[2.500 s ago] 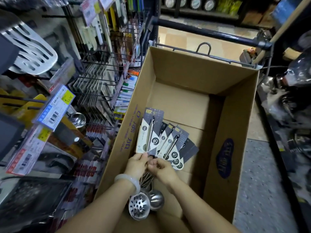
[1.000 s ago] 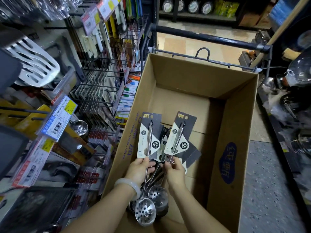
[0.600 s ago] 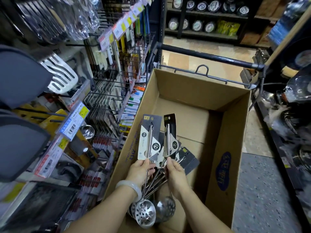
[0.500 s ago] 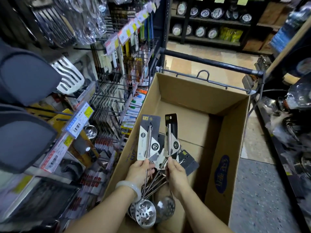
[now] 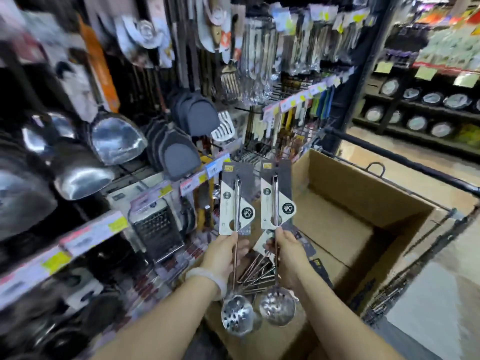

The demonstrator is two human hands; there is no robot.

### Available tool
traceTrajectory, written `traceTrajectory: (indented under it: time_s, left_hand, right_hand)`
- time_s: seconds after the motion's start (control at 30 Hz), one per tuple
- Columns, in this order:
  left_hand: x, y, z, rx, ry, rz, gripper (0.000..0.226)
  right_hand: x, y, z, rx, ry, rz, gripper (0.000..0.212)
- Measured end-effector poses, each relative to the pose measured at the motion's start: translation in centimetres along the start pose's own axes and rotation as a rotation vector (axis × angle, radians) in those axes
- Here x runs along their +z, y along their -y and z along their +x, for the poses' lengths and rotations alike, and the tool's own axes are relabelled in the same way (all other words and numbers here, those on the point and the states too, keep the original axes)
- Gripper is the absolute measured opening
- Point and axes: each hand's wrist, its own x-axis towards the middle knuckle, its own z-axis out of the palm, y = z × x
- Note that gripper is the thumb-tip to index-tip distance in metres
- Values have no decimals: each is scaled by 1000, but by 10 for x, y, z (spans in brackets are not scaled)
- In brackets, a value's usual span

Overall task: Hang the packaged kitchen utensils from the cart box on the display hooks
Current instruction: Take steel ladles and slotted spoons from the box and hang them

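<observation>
Left hand point(image 5: 226, 252): forearm enters from the lower edge and rises toward the shelving; wrist carries a pale bangle point(image 5: 211, 278). Fingers are curled round the handle of the left skimmer point(image 5: 235, 311), gripping it just under the card.
Right hand point(image 5: 287, 252): forearm enters from the lower right, roughly parallel to the left one. Fingers and thumb are closed round the handle of the right skimmer point(image 5: 277, 305), just under its card.
Left skimmer: held upright; its grey-and-white backing card point(image 5: 235, 201) stands above the fingers, the perforated bowl hangs below the wrist.
Right skimmer: held upright just beside the left one, apart from it; its card point(image 5: 277, 194) stands above the fingers, the bowl hangs below the hand.
Remaining stock: further packaged utensils point(image 5: 257, 275) lie behind and below both hands, handles fanned out, inside the cardboard box point(image 5: 363, 198).
Box position: behind and to the right of the right-hand fingers, seated in the cart point(image 5: 405, 162).
Display rack point(image 5: 181, 141): to the left of and beyond the left-hand fingers; loaded with hanging spatulas, ladles and a grater. Image is blurred here; individual hooks cannot be told apart.
</observation>
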Motion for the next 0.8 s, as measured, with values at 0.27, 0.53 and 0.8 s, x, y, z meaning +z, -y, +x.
traceTrajectory:
  time_s: [0.27,0.53,0.8]
  left_hand:
    - [-106,-12,-99,187,-277,-10,22]
    - [-231,-4,-238,305,-571,-76,32]
    - [-379,57,-449,486,-841,-341,25]
  right_hand:
    - [94,30,-89,28,376,-223,26]
    - [216,8,-227,109,727,-122,24]
    - [339,-72,-438,168,1073,-239,25]
